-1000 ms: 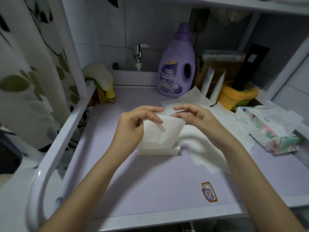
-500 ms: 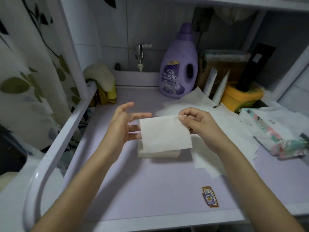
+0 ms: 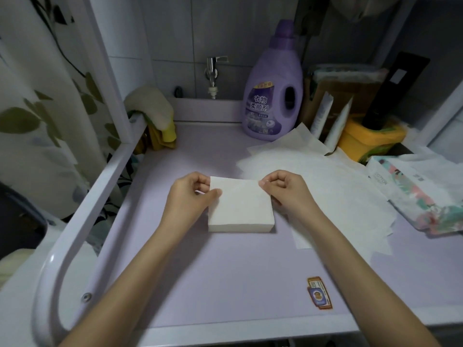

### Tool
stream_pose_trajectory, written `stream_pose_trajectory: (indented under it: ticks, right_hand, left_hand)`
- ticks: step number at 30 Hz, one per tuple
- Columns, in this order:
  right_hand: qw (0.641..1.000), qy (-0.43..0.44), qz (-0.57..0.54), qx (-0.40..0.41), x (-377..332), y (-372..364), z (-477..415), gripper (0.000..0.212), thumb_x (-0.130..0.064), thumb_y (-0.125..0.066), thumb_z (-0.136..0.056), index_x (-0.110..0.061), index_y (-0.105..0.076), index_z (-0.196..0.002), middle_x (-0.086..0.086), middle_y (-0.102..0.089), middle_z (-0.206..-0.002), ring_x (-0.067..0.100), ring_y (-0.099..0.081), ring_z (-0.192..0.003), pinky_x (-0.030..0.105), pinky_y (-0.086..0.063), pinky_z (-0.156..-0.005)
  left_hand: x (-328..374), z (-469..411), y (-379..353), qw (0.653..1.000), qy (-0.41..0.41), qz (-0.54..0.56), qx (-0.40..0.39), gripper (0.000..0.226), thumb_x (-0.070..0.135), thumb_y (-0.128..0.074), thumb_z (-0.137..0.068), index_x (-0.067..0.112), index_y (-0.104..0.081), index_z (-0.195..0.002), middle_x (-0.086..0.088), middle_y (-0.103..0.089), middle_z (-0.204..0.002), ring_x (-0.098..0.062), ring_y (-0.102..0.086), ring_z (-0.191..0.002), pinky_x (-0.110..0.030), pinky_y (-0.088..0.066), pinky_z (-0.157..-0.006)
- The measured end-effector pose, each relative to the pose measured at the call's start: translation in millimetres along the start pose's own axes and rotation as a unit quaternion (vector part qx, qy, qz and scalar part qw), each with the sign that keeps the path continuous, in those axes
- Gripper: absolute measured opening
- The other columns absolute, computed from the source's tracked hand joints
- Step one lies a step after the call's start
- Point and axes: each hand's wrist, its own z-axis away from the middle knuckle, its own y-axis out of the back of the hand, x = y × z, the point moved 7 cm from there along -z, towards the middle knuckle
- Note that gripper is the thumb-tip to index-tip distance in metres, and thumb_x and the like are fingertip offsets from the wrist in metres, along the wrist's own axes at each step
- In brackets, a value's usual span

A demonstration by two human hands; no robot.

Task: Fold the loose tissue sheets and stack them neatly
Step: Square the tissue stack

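The stack of folded tissues [image 3: 240, 227] lies flat at the centre of the lilac tabletop [image 3: 225, 284]. It is a white rectangular block with aligned edges. The top folded sheet [image 3: 239, 196] is smooth. The left hand [image 3: 191, 197] pinches the sheet's 10 o'clock corner and the right hand [image 3: 285, 191] pinches its 2 o'clock corner. Unfolded loose sheets [image 3: 338, 191] lie overlapping from 1 to 4 o'clock of the stack. A tissue pack [image 3: 421, 199] sits beyond them at 3 o'clock.

Purple bottle [image 3: 273, 91] label read "衣物柔顺剂". Tissue pack [image 3: 413, 196] was printed "COTTON". Sticker [image 3: 320, 293] on the purple surface: print too small to read.
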Motion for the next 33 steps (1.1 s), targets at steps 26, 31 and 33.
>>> stream_pose_trajectory:
  ticks: [26, 31, 33]
  right_hand:
    - [0.999, 0.031, 0.020, 0.014, 19, -4, -9, 0.006, -0.016, -0.071, -0.085, -0.015, -0.066, -0.082, -0.002, -0.060, -0.066, 0.015, -0.056, -0.068, 0.033, -0.045, -0.072]
    - [0.999, 0.029, 0.014, 0.014, 19, -4, -8, 0.006, -0.014, -0.070, -0.086, -0.014, -0.066, -0.082, -0.002, -0.059, -0.066, 0.015, -0.055, -0.068, 0.031, -0.044, -0.072]
    - [1.000, 0.027, 0.011, 0.010, 19, -4, -8, 0.005, -0.014, -0.070, -0.086, -0.014, -0.066, -0.084, 0.000, -0.060, -0.068, 0.016, -0.056, -0.069, 0.031, -0.044, -0.072]
  left_hand:
    - [-10, -5, 6, 0.999, -0.042, -0.016, 0.020, 0.033, 0.012, -0.081, -0.074, 0.015, -0.061, -0.100, 0.001, -0.065, -0.082, -0.014, -0.056, -0.061, -0.017, -0.049, -0.055]
    - [-7, -3, 6, 0.996, -0.076, -0.048, 0.004, 0.041, 0.024, -0.081, -0.073, 0.021, -0.059, -0.107, 0.004, -0.060, -0.107, -0.009, -0.061, -0.088, -0.016, -0.048, -0.071]
    - [1, 4, 3, 0.987, -0.133, -0.080, -0.042, 0.047, 0.028, -0.082, -0.071, 0.029, -0.058, -0.112, 0.005, -0.045, -0.126, -0.003, -0.047, -0.112, -0.007, -0.039, -0.084]
